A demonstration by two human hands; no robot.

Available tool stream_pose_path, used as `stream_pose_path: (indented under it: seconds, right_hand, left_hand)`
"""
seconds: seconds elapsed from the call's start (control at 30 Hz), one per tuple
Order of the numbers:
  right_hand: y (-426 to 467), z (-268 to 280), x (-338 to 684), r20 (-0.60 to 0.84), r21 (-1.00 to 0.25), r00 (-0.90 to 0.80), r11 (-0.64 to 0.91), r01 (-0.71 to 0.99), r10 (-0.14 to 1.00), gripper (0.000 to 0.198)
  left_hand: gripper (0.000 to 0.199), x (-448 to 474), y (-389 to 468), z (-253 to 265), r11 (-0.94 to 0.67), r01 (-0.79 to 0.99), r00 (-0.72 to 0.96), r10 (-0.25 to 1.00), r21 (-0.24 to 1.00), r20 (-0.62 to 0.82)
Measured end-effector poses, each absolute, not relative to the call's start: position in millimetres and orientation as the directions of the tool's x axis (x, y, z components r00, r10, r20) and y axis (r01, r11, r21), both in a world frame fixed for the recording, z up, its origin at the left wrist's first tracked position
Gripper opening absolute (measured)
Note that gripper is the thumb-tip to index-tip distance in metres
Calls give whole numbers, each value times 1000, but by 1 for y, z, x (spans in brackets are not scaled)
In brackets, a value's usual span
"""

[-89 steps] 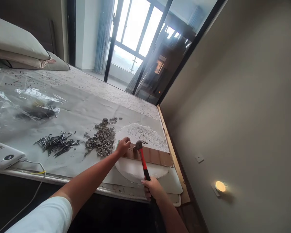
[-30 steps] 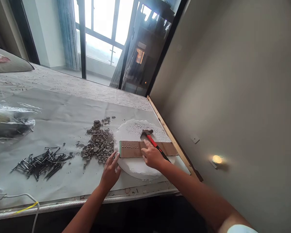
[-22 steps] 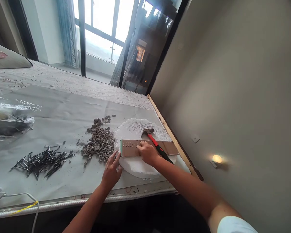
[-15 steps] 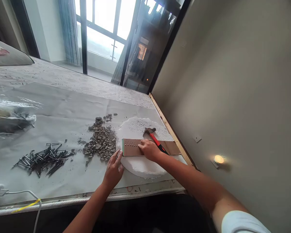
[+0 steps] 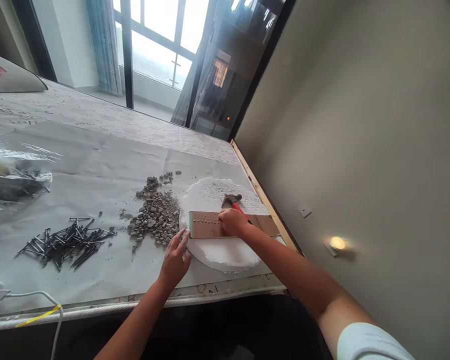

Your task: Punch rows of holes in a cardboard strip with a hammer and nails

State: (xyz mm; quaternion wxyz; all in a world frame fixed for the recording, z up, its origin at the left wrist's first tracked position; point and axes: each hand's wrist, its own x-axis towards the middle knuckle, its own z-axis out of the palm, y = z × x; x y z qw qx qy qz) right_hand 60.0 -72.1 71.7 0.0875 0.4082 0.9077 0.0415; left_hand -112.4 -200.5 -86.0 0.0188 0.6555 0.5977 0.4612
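Observation:
A flat brown strip of board [image 5: 205, 231] lies across a round white foam slab [image 5: 225, 257], with rows of small nail-head-like dots near its green left end. My left hand [image 5: 175, 258] rests at that end, fingers stretched out, fingertips touching the corner. Over the board, just right of the dots, my right hand [image 5: 232, 222] is closed with fingers curled down; whatever they pinch is hidden. Behind it a hammer [image 5: 231, 199] with a red and black handle lies on the foam and board, its handle partly covered by my hand and forearm.
Grey rubble [image 5: 155, 217] is heaped left of the foam, and a pile of dark nails [image 5: 69, 242] lies farther left. A clear plastic bag [image 5: 17, 175] sits at the left edge. A white cable [image 5: 33, 294] runs front left. A wooden rail [image 5: 260, 187] borders the wall.
My right hand has curled more tightly and shifted slightly over the board. The left hand stays at the board's end. The whole view has shifted a little.

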Motion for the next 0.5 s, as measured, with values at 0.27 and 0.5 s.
stream_pose_path:
  seconds: [0.27,0.5]
  right_hand:
    - [-76,54,61,-155,241,-718,731,639,679,26]
    - [-79,55,57,-156,257,-750,760,597,642,27]
  left_hand:
    - [59,-113,-200,-86,-303,766,-135,786,567,603]
    - [59,-113,-201,-85,-291,764,-132,803,576,581]
